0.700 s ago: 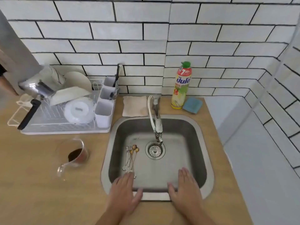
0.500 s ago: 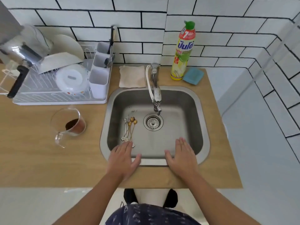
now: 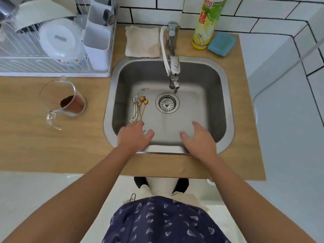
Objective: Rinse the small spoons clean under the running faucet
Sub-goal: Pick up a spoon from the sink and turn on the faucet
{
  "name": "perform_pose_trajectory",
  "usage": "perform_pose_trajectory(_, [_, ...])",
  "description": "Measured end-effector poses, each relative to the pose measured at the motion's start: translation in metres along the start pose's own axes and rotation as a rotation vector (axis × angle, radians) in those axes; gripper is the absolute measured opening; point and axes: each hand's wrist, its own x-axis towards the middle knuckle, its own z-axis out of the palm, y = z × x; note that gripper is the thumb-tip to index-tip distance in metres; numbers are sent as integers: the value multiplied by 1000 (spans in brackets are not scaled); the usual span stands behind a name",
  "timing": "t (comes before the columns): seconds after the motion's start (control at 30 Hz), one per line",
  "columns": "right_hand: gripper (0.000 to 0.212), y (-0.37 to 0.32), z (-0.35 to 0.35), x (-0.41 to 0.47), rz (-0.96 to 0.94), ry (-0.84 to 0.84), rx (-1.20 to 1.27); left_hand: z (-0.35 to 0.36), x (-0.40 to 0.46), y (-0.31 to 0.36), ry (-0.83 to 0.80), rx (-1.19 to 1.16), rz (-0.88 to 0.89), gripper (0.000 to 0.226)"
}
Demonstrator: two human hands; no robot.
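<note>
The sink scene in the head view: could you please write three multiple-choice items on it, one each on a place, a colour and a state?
1. Where do the small spoons lie?
A. In the dish rack
B. On the sink floor, left of the drain
C. On the folded cloth

2. What colour is the sponge beside the detergent bottle?
A. Blue
B. Red
C. Black

3. How does the left hand stand?
A. Curled round the faucet
B. Lifting the glass jug
C. Reaching down to the near ends of the spoons, fingers fairly straight

Answers:
1 B: the spoons lie bunched on the steel floor beside the drain.
2 A: the sponge at the counter's back right is plainly blue.
3 C: its fingertips are at the handle ends, and no spoon is lifted; the right hand hangs open over the basin.
</note>
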Motion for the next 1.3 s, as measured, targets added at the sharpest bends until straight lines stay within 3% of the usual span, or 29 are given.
perform_pose_trajectory(0.23, [46,-10,-8,27,81,29,307,19,81,-3,-185,-114,-233,30])
perform_pose_trajectory(0.5, [39,-2,-1,31,95,6,385,36,111,-4,-196,-39,-357,27])
perform_pose_trajectory(0.73, [36,1,-12,36,99,-3,414,26,111,-11,-248,-151,-416,15])
perform_pose_trajectory(0.9, [36,0,-25,44,63,-23,419,12,99,-15,-275,-255,-471,18])
perform_pose_trajectory(1.1, [32,-11,-49,59,-1,-22,430,-9,73,-11,-268,-352,-489,16])
perform_pose_trajectory(1.2, [26,-29,-71,77,-27,65,450,-19,59,-5,-232,-422,-427,24])
perform_pose_trajectory(1.3, [13,-65,-96,101,-27,178,582,-27,45,-2,-187,-521,-326,14])
